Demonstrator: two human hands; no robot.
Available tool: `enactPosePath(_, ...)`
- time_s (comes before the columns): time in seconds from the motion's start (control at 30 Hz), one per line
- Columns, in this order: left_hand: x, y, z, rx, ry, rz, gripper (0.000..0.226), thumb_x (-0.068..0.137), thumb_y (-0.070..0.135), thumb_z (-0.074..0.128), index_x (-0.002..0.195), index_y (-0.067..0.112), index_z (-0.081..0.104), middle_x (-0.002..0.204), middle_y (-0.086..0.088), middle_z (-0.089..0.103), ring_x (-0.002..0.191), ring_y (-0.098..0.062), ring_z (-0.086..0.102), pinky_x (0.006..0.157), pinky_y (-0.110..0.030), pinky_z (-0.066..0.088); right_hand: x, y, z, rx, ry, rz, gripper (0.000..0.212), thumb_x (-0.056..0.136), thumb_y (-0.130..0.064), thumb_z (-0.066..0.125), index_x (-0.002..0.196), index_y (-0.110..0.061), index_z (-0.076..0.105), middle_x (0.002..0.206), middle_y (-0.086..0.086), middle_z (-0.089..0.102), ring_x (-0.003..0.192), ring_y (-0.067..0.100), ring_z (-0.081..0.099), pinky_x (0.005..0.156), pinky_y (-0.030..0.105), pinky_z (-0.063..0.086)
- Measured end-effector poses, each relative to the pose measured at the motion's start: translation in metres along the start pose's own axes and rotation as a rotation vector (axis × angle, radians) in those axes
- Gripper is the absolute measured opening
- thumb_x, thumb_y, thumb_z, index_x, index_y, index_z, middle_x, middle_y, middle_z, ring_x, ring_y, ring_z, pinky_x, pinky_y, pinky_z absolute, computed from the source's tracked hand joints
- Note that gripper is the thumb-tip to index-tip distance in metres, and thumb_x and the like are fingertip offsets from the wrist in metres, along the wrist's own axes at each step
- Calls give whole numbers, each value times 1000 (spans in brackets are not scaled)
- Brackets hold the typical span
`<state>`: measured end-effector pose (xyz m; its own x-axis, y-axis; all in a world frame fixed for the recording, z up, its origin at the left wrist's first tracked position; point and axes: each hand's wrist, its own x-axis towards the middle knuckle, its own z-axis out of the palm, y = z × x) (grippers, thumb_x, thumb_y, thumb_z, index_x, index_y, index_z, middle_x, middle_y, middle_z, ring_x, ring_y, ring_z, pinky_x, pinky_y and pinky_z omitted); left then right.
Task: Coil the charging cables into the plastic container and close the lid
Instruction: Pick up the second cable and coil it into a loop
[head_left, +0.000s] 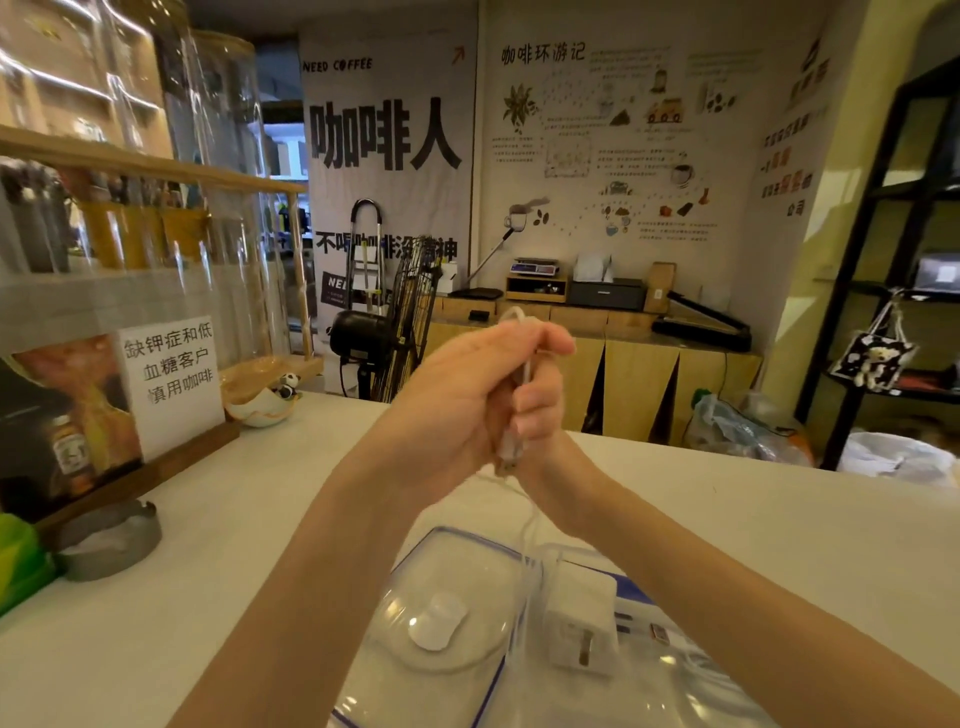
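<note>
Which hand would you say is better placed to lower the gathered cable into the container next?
Probably the right hand: its fingers wrap the white cable bundle, directly above the plastic container. The left hand cups around it and seems only to steady.

Dim warm indoor light, wide-angle bending at edges, motion blur, glare on glass jars (130, 93) at left.
</note>
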<state>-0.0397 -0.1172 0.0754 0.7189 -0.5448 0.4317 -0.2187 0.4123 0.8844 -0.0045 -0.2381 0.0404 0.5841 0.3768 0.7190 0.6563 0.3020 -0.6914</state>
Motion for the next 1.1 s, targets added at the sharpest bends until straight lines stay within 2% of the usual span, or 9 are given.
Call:
enactPosePath(0.03,4,2,-2,17,72,34,29,93,22,32,87,7,55,52,3,49,45,-9,47,44,-18,42,-10,3,1,-311,-19,58,20,90,-19,43,86,-8,60,75,3,66,75,14,63,76,27,47)
enactPosePath(0.07,6,3,-6,42,141,53,29,95,21,31,88,6,56,53,1,51,47,-10,49,47,-19,45,-10,18,9,-395,-191,193,23,92,-18,41,83,-10,61,68,0,65,69,14,63,72,23,49)
enactPosePath(0.17,11,0,-22,139,313,53,29,96,19,30,97,6,56,57,0,55,54,-12,54,56,-21,49,-26,20,11,-518,-271,416,19,95,-19,39,98,-20,58,71,-2,63,68,11,61,71,20,51)
enactPosePath(0.33,17,-9,-40,120,354,-62,29,96,17,32,103,4,57,62,-1,62,60,-11,62,62,-20,54,-34,-3,9,-798,-337,358,26,93,-28,43,118,-30,50,72,-4,60,58,8,53,59,21,46)
enactPosePath(0.6,14,-11,-50,435,168,-263,25,94,9,37,97,3,60,70,1,64,64,-9,60,60,-19,51,-15,-32,-8,-1222,-284,-61,18,90,-21,48,98,-18,63,79,-13,54,67,1,49,59,13,43)
enactPosePath(0.7,14,-13,-50,578,52,-357,31,96,19,36,84,4,61,62,-1,61,51,-11,49,52,-20,41,-6,-36,-10,-1147,-239,-28,13,89,-18,51,100,-18,58,75,-23,47,67,-9,50,61,9,43)
enactPosePath(0.8,12,-12,-50,503,-39,-374,46,95,34,30,76,7,62,47,4,53,38,-8,37,46,-21,30,4,-38,-15,-1061,-211,-61,14,86,-15,56,98,-16,62,80,-16,56,74,-5,55,75,12,46)
enactPosePath(0.93,10,-8,-55,148,-264,-365,63,90,47,19,77,3,62,39,9,44,33,-5,26,38,-19,20,12,-34,-22,-807,-36,-61,15,80,-21,60,95,-21,60,80,-9,63,73,9,62,68,23,54)
enactPosePath(1.1,12,-4,-47,-365,-466,-192,37,93,23,28,84,-2,54,46,2,34,40,-10,29,39,-19,24,9,-19,-15,-235,200,142,17,74,-25,58,87,-16,64,71,0,66,61,17,62,55,23,56)
